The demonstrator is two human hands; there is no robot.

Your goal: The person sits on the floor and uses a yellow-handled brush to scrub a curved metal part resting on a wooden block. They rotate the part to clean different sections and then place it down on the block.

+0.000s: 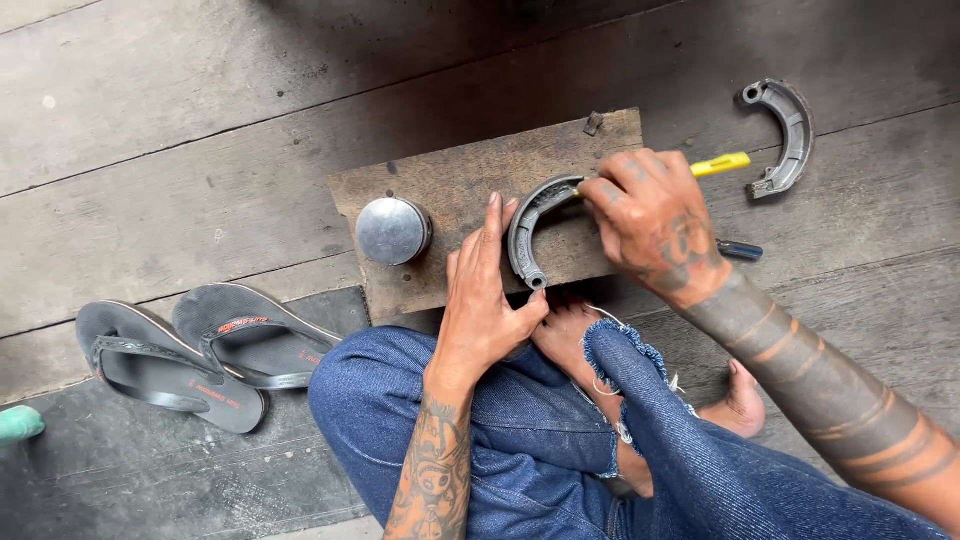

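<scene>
The curved brake shoe [535,225] is lying on a worn wooden board [440,185] on the floor, pinned flat by the left hand [480,300], fingers stretched out along its inner edge. A yellow-handled tool [722,164] is gripped in the right hand [650,215], fingers curled shut round it, wrist bent down over the shoe's top end. A slip looks likely if the tool gets pushed hard, since the left fingertips are right next to it. A metal piston [393,230] could be knocked too. A second shoe [785,135] is left well apart.
</scene>
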